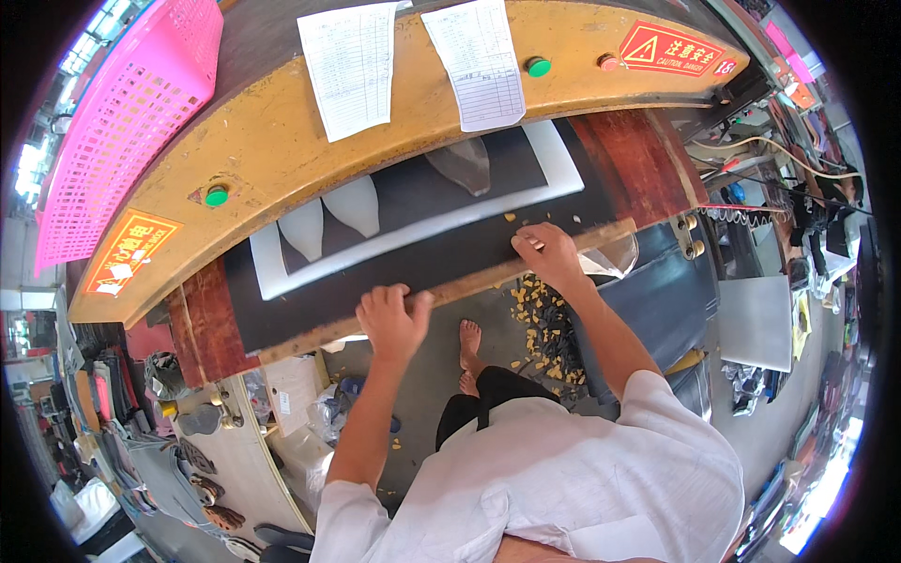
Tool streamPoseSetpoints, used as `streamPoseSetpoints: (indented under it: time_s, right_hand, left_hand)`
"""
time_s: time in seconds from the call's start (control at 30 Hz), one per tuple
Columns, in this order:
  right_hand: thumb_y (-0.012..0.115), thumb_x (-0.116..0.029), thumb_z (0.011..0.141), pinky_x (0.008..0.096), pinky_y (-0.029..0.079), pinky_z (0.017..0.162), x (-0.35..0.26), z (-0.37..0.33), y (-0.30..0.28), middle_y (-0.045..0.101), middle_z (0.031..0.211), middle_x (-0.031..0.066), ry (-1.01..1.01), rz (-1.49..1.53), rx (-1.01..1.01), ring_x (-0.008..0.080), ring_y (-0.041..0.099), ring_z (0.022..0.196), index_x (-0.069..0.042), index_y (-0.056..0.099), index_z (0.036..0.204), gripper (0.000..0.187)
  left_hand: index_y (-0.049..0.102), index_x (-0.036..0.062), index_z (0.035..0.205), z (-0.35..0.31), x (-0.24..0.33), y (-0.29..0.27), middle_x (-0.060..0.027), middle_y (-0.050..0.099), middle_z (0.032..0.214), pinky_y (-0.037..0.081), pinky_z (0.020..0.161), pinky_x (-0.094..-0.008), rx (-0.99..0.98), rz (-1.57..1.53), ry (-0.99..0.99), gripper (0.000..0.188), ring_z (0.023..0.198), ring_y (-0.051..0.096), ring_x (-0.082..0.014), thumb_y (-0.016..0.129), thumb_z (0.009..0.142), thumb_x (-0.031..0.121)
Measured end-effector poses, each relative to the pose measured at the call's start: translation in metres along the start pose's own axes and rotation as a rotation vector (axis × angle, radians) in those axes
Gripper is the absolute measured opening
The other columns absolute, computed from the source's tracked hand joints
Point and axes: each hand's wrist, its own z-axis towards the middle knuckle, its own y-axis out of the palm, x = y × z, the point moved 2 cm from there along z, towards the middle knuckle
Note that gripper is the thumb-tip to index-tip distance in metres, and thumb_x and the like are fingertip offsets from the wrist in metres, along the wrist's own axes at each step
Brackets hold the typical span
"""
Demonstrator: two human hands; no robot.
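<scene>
Black sheet [441, 258]: laid flat on the press bed, beneath the white board [563, 169];
Left hand [391, 322]: fingers curled over the sheet's near edge;
Right hand [547, 251]: fingertips pressed on that edge.

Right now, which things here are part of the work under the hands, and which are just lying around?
In use:
left hand and right hand on the front edge of the wooden board
black sheet
white cutting pad
pale shoe-sole shaped pieces

Lying about:
pink basket
two paper sheets
yellow and black scraps on the floor
</scene>
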Motion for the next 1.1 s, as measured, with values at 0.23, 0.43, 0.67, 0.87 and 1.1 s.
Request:
streamPoseSetpoints:
  time_s: [0.23, 0.43, 0.67, 0.87, 1.1]
  right_hand:
    - [0.087, -0.046, 0.083, 0.0563, 0.047, 0.114, -0.066, 0.01, 0.02, 0.052, 0.156, 0.0271, -0.354, -0.487, 0.119, 0.0498, 0.052, 0.139, -0.015, 0.064, 0.148, 0.076]
    - [0.088, -0.038, 0.077, 0.0622, 0.046, 0.112, -0.062, -0.053, 0.043, 0.042, 0.163, 0.0247, -0.311, -0.603, 0.007, 0.0504, 0.049, 0.135, -0.018, 0.068, 0.145, 0.073]
    - [0.094, -0.022, 0.075, 0.0358, 0.054, 0.103, -0.027, -0.075, -0.069, 0.066, 0.149, 0.0162, 0.209, 0.618, -0.091, 0.0226, 0.066, 0.127, -0.006, 0.07, 0.146, 0.077]
    - [0.089, -0.026, 0.078, 0.0399, 0.055, 0.108, -0.004, -0.101, -0.067, 0.064, 0.151, 0.0123, -0.273, 0.025, 0.144, 0.0292, 0.067, 0.127, -0.008, 0.08, 0.13, 0.056]
    - [0.089, -0.027, 0.07, 0.0576, 0.05, 0.109, 0.019, -0.103, -0.038, 0.061, 0.151, 0.005, -0.404, -0.506, 0.234, 0.0452, 0.051, 0.132, -0.022, 0.083, 0.123, 0.054]
  left_hand:
    - [0.05, 0.0166, 0.161, -0.068, 0.113, 0.003, -0.0224, 0.035, 0.171, 0.025, 0.125, -0.0724, -0.428, 0.011, 0.324, 0.107, 0.159, 0.029, -0.0501, 0.095, 0.07, 0.047]
    - [0.057, 0.0225, 0.158, -0.137, 0.144, -0.012, -0.025, 0.027, 0.175, 0.016, 0.125, -0.0761, -0.579, -0.099, 0.25, 0.098, 0.162, 0.018, -0.0553, 0.091, 0.071, 0.052]
    - [0.061, 0.0215, 0.155, -0.192, 0.163, -0.028, -0.0248, 0.02, 0.179, 0.012, 0.126, -0.0755, -0.67, -0.136, 0.226, 0.093, 0.165, 0.01, -0.0545, 0.09, 0.072, 0.051]
    - [0.064, 0.0192, 0.153, -0.197, 0.166, -0.034, -0.0255, 0.024, 0.177, 0.013, 0.126, -0.076, -0.592, -0.13, 0.242, 0.089, 0.164, 0.012, -0.0545, 0.089, 0.073, 0.048]
    - [0.064, 0.0184, 0.152, -0.194, 0.166, -0.032, -0.0247, 0.026, 0.177, 0.017, 0.125, -0.0758, -0.544, -0.121, 0.254, 0.089, 0.164, 0.017, -0.0536, 0.091, 0.071, 0.046]
